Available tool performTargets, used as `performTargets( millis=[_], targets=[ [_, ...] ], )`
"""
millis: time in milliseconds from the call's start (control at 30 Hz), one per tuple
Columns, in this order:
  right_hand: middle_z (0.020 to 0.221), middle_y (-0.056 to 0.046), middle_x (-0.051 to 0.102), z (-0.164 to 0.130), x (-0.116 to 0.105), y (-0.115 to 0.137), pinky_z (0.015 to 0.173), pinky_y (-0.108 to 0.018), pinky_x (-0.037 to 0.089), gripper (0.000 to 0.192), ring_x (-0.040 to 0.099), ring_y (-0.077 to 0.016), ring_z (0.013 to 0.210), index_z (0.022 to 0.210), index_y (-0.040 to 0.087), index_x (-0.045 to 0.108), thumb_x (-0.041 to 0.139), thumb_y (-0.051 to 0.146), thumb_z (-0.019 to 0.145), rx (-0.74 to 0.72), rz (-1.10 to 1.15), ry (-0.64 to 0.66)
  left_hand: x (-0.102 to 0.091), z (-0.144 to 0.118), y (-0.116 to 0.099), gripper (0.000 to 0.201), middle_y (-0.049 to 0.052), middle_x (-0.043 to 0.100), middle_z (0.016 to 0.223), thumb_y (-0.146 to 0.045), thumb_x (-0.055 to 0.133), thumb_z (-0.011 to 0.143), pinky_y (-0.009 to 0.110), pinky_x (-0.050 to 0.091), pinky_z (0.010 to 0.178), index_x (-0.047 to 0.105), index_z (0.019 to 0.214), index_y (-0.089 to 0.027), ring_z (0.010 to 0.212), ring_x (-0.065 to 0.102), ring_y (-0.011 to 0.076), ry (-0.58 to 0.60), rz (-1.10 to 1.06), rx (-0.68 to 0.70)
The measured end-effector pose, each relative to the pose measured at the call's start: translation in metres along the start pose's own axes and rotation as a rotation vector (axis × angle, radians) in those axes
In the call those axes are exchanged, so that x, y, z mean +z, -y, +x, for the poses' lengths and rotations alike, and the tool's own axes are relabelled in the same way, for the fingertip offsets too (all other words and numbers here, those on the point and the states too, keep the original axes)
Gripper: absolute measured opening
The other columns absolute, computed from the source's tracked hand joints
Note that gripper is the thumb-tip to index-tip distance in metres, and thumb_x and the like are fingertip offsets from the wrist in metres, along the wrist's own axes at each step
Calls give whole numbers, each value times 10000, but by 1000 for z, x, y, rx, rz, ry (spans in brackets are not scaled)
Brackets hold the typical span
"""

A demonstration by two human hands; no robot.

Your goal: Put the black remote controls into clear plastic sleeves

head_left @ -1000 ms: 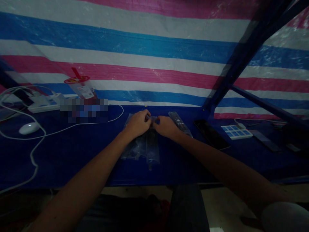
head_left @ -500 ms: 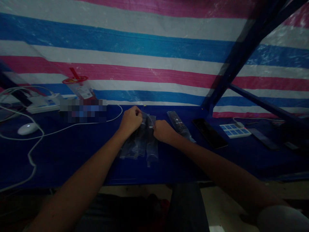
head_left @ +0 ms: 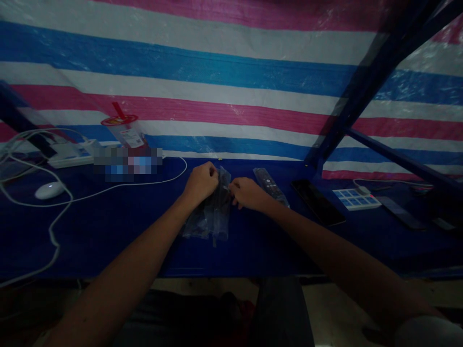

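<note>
Several clear plastic bags (head_left: 221,212) lie bunched on the blue table between my hands. My left hand (head_left: 203,180) is closed on the upper part of the bags, its fingers curled at their top left. At their right edge, my right hand (head_left: 246,193) has thumb and forefinger pinched against the plastic, the other fingers loosely curled. Whether anything is inside these bags is too dark to tell. A black remote control (head_left: 269,184) in a clear sleeve lies just beyond my right hand, partly covered by the wrist.
Right of the remote lie a black phone (head_left: 318,202), a white power strip (head_left: 356,198) and another flat device (head_left: 400,212). On the left are a white mouse (head_left: 49,191), loose white cables (head_left: 54,231) and a drink cup (head_left: 126,132). A blue frame post (head_left: 358,101) rises at right.
The rightmost bag has shifted left against the others, narrowing the gap between them. My right hand's lower fingers have loosened. The whole view has moved slightly.
</note>
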State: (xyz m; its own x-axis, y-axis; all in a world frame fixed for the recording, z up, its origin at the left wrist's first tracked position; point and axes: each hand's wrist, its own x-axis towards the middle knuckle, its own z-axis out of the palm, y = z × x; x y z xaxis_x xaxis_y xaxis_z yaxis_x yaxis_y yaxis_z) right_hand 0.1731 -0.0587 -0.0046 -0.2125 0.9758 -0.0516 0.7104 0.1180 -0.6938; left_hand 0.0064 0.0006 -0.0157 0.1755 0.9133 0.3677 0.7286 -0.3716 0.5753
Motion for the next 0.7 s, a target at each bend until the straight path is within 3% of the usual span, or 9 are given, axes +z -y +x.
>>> performTargets(
  millis=[67,133,200,267,367,467,567,700],
  targets=[
    [794,-112,736,-5,-17,-4,711,-320,488,251,683,-202,696,788,165,667,474,194,945,-90,-166,-117,-2,-1,-2,105,99,706,810,-218,541,842,337,432,695,641,810,-204,733,630,230,-1,30,5],
    [934,-137,747,-8,-38,-15,812,-359,486,170,694,-255,880,890,170,687,523,206,916,-91,-304,-290,-4,-2,-5,108,97,704,813,-221,546,846,338,439,710,650,822,-206,743,630,234,-9,63,13],
    [1011,-182,728,-9,-58,-32,859,-411,484,202,678,-306,972,1004,149,680,573,293,911,3,-409,-398,-6,-3,-7,113,100,701,818,-214,549,848,345,445,725,661,844,-203,751,629,241,-17,85,25],
    [1037,-227,706,-7,-70,-52,877,-452,483,369,666,-346,1012,1043,127,661,654,454,873,122,-446,-438,-8,-3,-9,123,107,696,815,-205,546,853,354,447,732,668,863,-199,747,627,243,-23,95,40],
    [986,-218,707,-1,-73,-77,864,-454,490,497,670,-371,1015,1006,134,654,792,527,735,251,-363,-360,-9,-3,-10,142,109,693,807,-212,531,872,363,443,716,671,887,-193,730,624,239,-21,116,70],
    [1079,-233,700,6,-66,-88,824,-417,499,477,675,-377,1034,1059,119,637,766,456,747,303,-438,-210,-9,-3,-10,157,104,701,818,-217,516,885,359,434,691,667,912,-187,725,624,225,-5,144,100],
    [1095,-219,698,12,-63,-91,769,-381,504,454,685,-363,1016,1051,117,641,761,414,731,324,-416,-164,-9,-3,-10,155,99,706,820,-212,513,885,353,428,677,664,908,-186,721,626,210,-3,145,110],
    [874,-133,711,15,-67,-90,644,-339,507,272,697,-266,782,855,145,651,783,326,700,389,-36,-117,-9,-3,-9,147,89,702,794,-208,523,870,355,428,676,667,893,-185,716,628,209,-15,119,136]
  ],
)
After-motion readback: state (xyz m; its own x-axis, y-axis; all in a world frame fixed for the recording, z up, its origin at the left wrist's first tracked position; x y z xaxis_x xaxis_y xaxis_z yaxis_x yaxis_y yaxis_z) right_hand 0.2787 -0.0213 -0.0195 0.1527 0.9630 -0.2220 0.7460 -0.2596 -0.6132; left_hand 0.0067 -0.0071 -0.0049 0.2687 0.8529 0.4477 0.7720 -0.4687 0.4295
